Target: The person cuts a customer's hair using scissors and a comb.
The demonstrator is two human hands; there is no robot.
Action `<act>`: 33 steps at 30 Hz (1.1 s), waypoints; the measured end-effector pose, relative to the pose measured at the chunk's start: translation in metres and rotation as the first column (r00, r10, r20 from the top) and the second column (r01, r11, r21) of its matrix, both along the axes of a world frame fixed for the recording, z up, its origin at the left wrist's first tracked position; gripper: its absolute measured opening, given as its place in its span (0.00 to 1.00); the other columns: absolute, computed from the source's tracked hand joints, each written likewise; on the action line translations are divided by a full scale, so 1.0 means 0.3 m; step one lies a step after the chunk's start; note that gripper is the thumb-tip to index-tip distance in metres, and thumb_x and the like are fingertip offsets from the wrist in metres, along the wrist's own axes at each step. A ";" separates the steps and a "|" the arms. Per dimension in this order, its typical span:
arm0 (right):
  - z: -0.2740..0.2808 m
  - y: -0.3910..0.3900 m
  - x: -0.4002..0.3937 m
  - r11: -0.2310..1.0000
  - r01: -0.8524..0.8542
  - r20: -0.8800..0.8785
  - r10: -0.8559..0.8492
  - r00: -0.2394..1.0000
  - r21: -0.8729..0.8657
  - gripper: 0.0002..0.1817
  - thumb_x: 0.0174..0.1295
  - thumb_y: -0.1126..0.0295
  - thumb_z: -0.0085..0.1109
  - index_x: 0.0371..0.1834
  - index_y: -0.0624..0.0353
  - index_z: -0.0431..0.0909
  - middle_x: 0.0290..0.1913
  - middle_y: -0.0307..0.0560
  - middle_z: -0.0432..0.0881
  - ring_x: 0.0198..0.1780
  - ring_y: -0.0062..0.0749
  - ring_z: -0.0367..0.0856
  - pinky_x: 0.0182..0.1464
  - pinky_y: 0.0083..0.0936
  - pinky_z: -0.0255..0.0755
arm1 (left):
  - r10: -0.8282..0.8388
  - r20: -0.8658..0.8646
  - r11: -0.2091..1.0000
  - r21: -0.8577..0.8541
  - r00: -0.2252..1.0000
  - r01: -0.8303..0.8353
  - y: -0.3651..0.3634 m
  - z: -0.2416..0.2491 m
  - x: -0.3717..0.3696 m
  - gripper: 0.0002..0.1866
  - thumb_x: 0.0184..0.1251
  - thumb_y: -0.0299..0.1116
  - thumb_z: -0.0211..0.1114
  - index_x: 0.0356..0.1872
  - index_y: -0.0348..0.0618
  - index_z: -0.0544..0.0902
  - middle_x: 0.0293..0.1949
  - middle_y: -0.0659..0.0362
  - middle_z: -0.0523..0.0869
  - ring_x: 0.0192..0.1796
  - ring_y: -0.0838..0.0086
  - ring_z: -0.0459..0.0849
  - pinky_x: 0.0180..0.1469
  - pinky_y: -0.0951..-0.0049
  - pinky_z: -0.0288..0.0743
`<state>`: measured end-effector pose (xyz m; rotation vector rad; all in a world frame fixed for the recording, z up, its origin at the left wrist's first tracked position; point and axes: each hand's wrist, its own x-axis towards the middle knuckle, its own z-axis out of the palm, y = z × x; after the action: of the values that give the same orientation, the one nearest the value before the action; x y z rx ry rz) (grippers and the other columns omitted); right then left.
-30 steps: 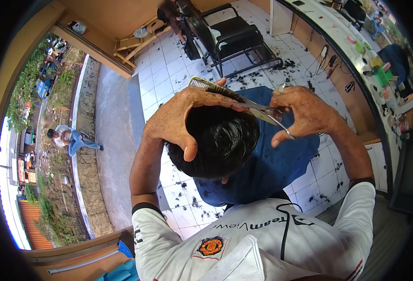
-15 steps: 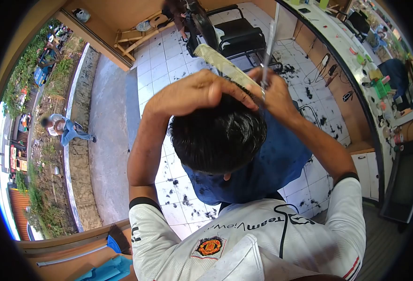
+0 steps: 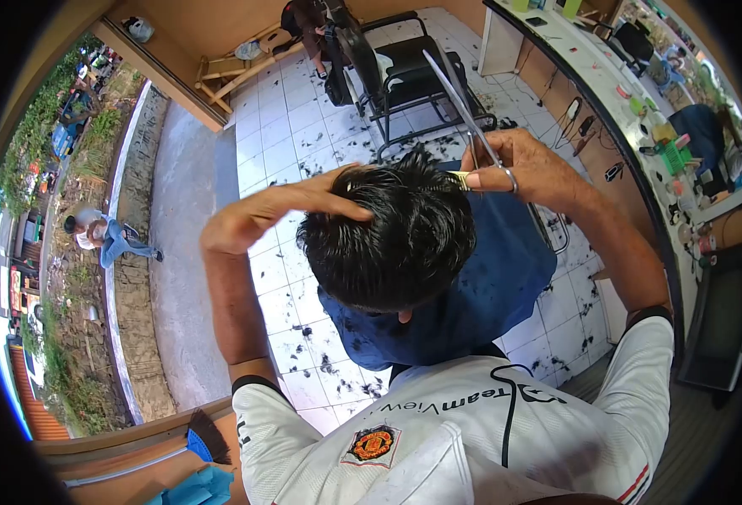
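Hair (image 3: pixel 396 252), dark and glossy, covers the seated person's head near the middle of the view, crown toward the camera; clock positions below are taken around it. Left hand (image 3: pixel 299 204) lies against it between nine and ten o'clock. The left forearm rises steeply from the white sleeve (image 3: pixel 274 421), then the wrist bends sharply so the hand turns inward. Its thumb reaches toward three o'clock over the hair, spread apart from the fingers; their tips are hidden, so I cannot tell whether they pinch any strands.

Right hand (image 3: pixel 518 167) is raised at two o'clock, its forearm slanting up toward eleven, fingers curled around scissors (image 3: pixel 490 150), a handle ring showing below the palm. The blades point toward eleven o'clock, up and clear of the head; blur hides whether they are parted. The thumb points toward nine, pressing a pale comb (image 3: pixel 459 178) against the fingers, its visible end beside the hair. A blue cape (image 3: pixel 493 269) spreads from three to seven o'clock, and a black chair (image 3: pixel 417 57) stands at twelve.
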<state>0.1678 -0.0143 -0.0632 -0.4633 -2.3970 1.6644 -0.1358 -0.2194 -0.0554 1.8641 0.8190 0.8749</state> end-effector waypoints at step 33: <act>0.149 0.078 0.062 0.610 -0.264 0.207 0.164 0.964 0.747 0.32 0.33 0.43 0.83 0.24 0.63 0.83 0.20 0.44 0.80 0.25 0.35 0.80 0.31 0.33 0.72 | 0.176 0.004 0.943 0.285 0.984 -0.170 0.145 0.013 0.210 0.75 -0.01 0.89 0.64 0.53 0.34 0.86 0.50 0.47 0.88 0.56 0.55 0.87 0.79 0.46 0.46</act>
<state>0.1863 0.0091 -0.0184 -0.1126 -3.0291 0.4940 -0.0729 -0.1760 -0.0515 2.0755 0.9193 1.1343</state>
